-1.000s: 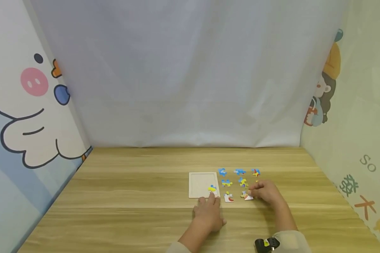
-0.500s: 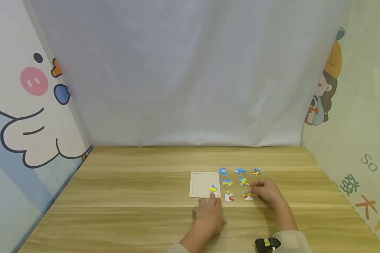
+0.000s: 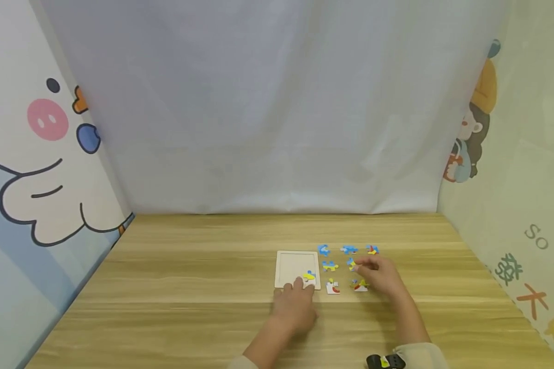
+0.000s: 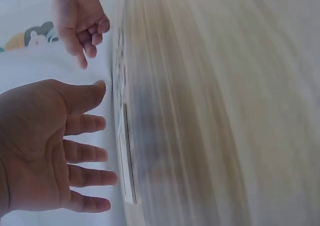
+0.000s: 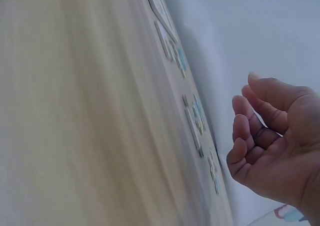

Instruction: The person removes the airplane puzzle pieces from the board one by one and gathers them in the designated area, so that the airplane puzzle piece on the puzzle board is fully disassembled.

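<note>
A square wooden puzzle tray point(image 3: 291, 266) lies on the table, with one yellow, blue and white puzzle piece point(image 3: 309, 277) in its near right corner. My left hand point(image 3: 295, 306) is at the tray's near edge, fingertips by that piece; the left wrist view shows its fingers point(image 4: 90, 151) straight, holding nothing. Over the loose pieces to the right hovers my right hand point(image 3: 381, 277). Its fingertips partly cover a blue and yellow piece point(image 3: 351, 263). In the right wrist view this hand point(image 5: 280, 131) has loosely bent fingers with nothing between them.
Other loose pieces lie in rows right of the tray: blue ones point(image 3: 349, 249) at the back, a blue and yellow one point(image 3: 330, 266), and red-and-white ones point(image 3: 333, 287) in front. A pale curtain point(image 3: 277, 128) hangs behind the table. A black device point(image 3: 386, 362) sits at the right sleeve.
My right hand has left the front right piece, which shows more yellow now, and moved back and left over the middle row. The left hand has shifted slightly left.
</note>
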Action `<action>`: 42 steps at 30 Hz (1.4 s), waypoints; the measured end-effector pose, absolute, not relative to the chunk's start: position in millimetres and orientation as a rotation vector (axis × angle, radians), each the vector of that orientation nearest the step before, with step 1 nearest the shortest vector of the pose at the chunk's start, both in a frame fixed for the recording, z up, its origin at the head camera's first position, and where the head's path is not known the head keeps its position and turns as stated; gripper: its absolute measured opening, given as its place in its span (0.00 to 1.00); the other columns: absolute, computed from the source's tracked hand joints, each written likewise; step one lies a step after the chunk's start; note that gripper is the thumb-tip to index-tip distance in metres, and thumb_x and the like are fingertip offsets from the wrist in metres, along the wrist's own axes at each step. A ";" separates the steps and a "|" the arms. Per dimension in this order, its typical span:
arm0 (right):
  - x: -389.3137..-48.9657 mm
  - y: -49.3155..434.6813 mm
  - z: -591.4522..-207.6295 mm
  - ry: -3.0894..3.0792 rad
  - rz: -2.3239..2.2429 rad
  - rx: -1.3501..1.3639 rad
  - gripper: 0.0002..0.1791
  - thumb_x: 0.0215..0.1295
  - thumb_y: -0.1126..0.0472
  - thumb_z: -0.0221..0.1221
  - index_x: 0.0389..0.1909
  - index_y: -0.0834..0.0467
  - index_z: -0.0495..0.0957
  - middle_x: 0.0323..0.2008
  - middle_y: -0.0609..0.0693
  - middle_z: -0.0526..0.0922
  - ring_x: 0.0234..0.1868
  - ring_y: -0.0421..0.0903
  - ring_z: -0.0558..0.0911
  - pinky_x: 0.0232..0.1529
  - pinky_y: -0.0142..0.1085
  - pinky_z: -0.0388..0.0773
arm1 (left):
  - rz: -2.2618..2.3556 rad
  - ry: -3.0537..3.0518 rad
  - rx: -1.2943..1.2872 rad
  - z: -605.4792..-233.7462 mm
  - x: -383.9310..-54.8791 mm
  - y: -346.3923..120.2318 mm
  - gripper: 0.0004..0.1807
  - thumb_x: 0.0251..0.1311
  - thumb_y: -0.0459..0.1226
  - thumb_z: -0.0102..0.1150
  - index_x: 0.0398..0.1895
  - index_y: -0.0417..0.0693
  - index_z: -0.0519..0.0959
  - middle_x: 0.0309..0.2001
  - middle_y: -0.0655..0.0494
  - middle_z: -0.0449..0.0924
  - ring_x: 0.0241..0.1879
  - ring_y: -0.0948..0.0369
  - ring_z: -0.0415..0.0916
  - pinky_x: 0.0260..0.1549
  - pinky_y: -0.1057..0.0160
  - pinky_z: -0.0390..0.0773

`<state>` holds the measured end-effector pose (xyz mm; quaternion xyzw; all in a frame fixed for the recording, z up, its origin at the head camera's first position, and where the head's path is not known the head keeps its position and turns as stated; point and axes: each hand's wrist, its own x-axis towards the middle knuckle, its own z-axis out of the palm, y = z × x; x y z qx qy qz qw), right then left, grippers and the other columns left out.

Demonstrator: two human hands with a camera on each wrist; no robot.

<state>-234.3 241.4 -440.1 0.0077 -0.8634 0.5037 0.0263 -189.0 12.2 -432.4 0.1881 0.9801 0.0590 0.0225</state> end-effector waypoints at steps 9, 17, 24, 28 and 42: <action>-239.7 214.6 -439.6 -2.631 1.685 0.131 0.13 0.61 0.64 0.60 0.42 0.69 0.77 0.33 0.53 0.79 0.34 0.48 0.74 0.31 0.38 0.76 | 0.343 3.067 0.646 -437.5 -204.2 -12.8 0.23 0.55 0.44 0.60 0.54 0.48 0.76 0.48 0.50 0.72 0.46 0.51 0.71 0.39 0.49 0.71; -253.2 195.0 -448.4 -2.678 1.627 0.344 0.10 0.59 0.68 0.60 0.40 0.69 0.78 0.32 0.52 0.79 0.33 0.45 0.76 0.34 0.34 0.75 | 0.434 3.067 0.636 -444.9 -220.4 -28.6 0.21 0.57 0.39 0.55 0.55 0.44 0.75 0.57 0.45 0.69 0.55 0.47 0.67 0.45 0.42 0.69; -259.0 183.1 -450.0 -2.739 1.564 0.471 0.09 0.57 0.71 0.60 0.39 0.71 0.77 0.30 0.52 0.78 0.33 0.46 0.75 0.33 0.35 0.75 | 0.452 3.008 0.621 -449.2 -232.6 -34.7 0.25 0.58 0.41 0.55 0.60 0.46 0.71 0.65 0.44 0.62 0.61 0.46 0.60 0.50 0.38 0.66; -260.6 177.7 -447.9 -2.801 1.558 0.485 0.10 0.57 0.69 0.60 0.40 0.70 0.77 0.31 0.52 0.77 0.33 0.46 0.74 0.32 0.36 0.76 | 0.433 2.981 0.603 -451.5 -235.2 -35.5 0.26 0.60 0.43 0.54 0.62 0.47 0.69 0.65 0.44 0.61 0.62 0.46 0.59 0.51 0.38 0.65; -273.1 163.2 -449.6 -2.985 1.374 0.447 0.15 0.45 0.70 0.68 0.37 0.64 0.81 0.30 0.50 0.77 0.33 0.46 0.74 0.36 0.39 0.75 | 0.437 3.000 0.511 -451.0 -231.6 -31.1 0.24 0.61 0.44 0.55 0.60 0.50 0.72 0.62 0.45 0.61 0.59 0.46 0.61 0.48 0.43 0.67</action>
